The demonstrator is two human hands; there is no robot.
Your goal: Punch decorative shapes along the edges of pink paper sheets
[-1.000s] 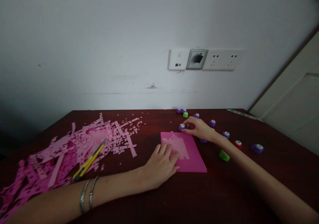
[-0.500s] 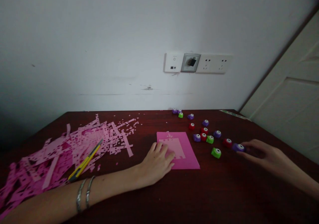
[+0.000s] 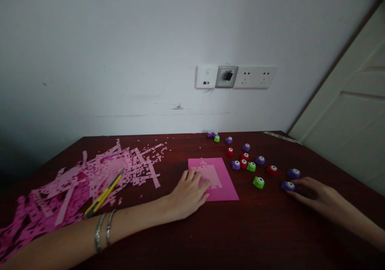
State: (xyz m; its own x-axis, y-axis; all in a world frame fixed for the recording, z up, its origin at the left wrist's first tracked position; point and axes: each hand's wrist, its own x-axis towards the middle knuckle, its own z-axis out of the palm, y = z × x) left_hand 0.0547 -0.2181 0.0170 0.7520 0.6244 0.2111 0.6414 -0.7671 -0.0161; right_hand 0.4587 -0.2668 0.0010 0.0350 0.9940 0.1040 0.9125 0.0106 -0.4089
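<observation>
My left hand [image 3: 188, 194] lies flat, fingers spread, on the near left part of a pink card [image 3: 221, 180] that has a paler cut-out piece on it. Out to the right, my right hand [image 3: 317, 194] rests low on the dark wooden table [image 3: 240, 238], its curled fingertips closed on a small purple paper punch [image 3: 288, 186]. A second purple punch [image 3: 294, 173] sits just beyond it. Several more small punches, red [image 3: 272, 169], green [image 3: 258, 182] and purple [image 3: 235, 165], are scattered between the card and my right hand.
A heap of pink paper strips and scraps [image 3: 75, 182] covers the table's left side, with a yellow utility knife [image 3: 104, 196] lying on it. Wall sockets [image 3: 236, 77] are on the white wall behind. A pale door [image 3: 355, 113] stands at the right.
My right hand has left the punches by the card's far corner and swung right, then drawn a purple punch slightly nearer. The left hand stays on the card.
</observation>
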